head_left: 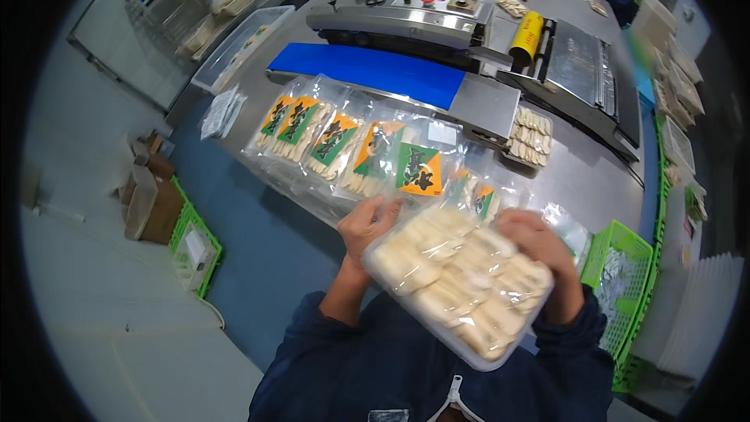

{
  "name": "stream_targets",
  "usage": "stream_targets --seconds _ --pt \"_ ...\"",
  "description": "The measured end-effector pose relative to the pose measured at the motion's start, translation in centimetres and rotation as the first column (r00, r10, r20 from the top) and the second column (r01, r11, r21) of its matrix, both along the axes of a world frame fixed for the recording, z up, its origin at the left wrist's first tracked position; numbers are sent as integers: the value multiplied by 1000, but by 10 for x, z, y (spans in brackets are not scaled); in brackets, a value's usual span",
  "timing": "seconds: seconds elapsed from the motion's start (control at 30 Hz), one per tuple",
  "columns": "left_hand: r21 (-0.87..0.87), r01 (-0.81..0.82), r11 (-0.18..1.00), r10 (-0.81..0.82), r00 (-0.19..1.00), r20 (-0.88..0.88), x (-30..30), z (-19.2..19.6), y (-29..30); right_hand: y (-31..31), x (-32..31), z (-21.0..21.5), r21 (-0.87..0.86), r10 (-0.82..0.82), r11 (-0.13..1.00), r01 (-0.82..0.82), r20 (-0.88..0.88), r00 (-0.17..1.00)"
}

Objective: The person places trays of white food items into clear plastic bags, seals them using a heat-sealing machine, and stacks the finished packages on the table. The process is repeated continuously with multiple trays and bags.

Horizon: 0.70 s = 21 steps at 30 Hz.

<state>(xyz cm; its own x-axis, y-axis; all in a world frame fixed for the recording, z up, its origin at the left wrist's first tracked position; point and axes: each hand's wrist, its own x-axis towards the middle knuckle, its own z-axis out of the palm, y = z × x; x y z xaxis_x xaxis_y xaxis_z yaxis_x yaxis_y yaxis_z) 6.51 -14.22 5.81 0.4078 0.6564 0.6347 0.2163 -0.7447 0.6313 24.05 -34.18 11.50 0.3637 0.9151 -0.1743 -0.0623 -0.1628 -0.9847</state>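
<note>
Head view: one work moment, two bare hands, one food pack.

Item 1. Film-covered tray (pixel 461 285), filled with rows of pale sliced pieces. Located in front of the person's chest, raised clear of the desk (pixel 601 180), tilted, its filled face toward the camera. Glossy highlights across the film.

Item 2. Right hand (pixel 539 238), blurred by motion. Grip closed about the tray's right-hand upper edge.

Item 3. Left hand (pixel 369 227), fingers curled, at the tray's upper left corner. Tray hides part of it; whether its grip bears on the tray cannot be told.

Item 4. Bagged packs (pixel 336 141) with orange-and-green labels, in a row along the near side of the desk, just beyond the hands.

Item 5. Second tray (pixel 530 137) of similar slices, beside the machine with a blue belt (pixel 367 74).

Item 6. Yellow roll (pixel 528 35), mounted on the wrapping unit (pixel 578 66).

Step in hand, as judged: handling the covered tray, perhaps turning it or checking its film.

Next move, as judged: calls for steady support at the edges, light pressure on the film, and clearance from the bagged packs.
</note>
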Motion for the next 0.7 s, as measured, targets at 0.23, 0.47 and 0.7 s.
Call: stream_targets --seconds 0.23,0.47,0.7 --pt "-337 229 913 -208 973 97 -6 -34 16 6 -53 -57 -164 -462 856 490 181 868" --pt "-102 423 901 -413 905 102 -27 -59 -14 -27 -157 -108 214 -784 612 761 294 547" --pt "-688 723 66 -642 559 525 0 -31 -45 -68 -120 -78 175 -896 444 879 81 436"
